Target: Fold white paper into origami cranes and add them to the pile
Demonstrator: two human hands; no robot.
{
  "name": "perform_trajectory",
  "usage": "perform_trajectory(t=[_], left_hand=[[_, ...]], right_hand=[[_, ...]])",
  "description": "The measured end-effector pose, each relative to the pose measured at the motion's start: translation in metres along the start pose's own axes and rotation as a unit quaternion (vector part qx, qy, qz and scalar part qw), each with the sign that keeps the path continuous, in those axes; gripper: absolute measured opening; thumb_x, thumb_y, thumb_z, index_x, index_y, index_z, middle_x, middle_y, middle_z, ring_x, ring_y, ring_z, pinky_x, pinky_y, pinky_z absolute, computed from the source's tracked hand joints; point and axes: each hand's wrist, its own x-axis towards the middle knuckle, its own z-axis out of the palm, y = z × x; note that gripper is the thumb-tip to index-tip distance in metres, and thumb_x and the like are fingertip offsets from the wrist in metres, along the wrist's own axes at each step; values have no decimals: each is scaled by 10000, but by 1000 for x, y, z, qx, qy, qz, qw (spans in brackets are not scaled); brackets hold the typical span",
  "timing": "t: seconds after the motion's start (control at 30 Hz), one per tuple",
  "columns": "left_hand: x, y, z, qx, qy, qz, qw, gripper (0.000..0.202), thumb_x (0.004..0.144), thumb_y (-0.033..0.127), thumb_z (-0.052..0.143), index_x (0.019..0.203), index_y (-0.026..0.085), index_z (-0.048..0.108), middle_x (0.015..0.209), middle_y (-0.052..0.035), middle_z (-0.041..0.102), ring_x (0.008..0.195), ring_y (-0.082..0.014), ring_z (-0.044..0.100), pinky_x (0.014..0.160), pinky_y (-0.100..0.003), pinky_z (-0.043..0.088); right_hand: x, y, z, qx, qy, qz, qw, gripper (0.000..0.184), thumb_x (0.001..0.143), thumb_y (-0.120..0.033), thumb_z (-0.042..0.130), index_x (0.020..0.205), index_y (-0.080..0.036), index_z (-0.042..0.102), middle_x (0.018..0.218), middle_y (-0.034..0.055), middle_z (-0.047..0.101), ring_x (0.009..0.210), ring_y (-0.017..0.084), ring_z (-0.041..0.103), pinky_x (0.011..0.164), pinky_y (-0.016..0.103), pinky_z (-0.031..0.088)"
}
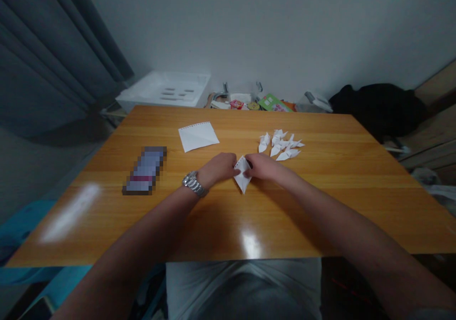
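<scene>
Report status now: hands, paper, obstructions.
Left hand and right hand pinching folded paper. Kite-shaped, narrow end toward camera. Folded figures beyond right hand; no obstruction seen.

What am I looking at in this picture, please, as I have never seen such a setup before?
There is no machine here, just a person's two bare hands. The single view comes from a camera worn on the head, looking forward and down. The left hand, with a metal watch at its wrist, and the right hand together hold a small folded paper. On the wooden table, ahead and to the left, lies a white sheet with holes along its far edge; ahead and to the right are several folded paper shapes. Farther left is a phone-shaped object, too pixelated to read.
</scene>
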Motion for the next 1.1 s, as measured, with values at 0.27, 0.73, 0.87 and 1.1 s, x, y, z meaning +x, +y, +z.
perform_trajectory(t=[0.27,0.73,0.87,1.1], left_hand=[[11,-8,1,6,5,-7,1000,199,877,354,631,972,179,643,923,-82,723,804,-209,653,625,-283,393],[22,-14,5,10,15,61,998,337,840,268,681,1167,201,631,1057,-88,640,941,-221,626,757,-290,454],[20,-16,5,3,14,74,997,339,838,265,685,1172,215,652,1068,-81,629,1002,-226,609,831,-295,461],[19,-13,3,6,36,52,998,249,917,360,594,1055,175,689,997,-99,639,893,-213,621,775,-307,464]], right_hand=[[16,-4,-17,-38,-88,13,995,309,807,-316,746,1051,-127,745,1059,148,769,897,264,715,664,286,455],[22,-9,-30,-46,-132,-18,990,472,787,-280,762,1237,-145,712,1137,112,768,924,246,722,724,271,483],[19,-7,-25,-38,-103,-8,994,411,793,-316,759,1162,-137,740,1108,130,772,907,259,724,693,281,475],[18,-4,-20,-44,-91,2,995,333,785,-350,764,1051,-150,763,1032,137,779,881,267,721,679,292,466]])
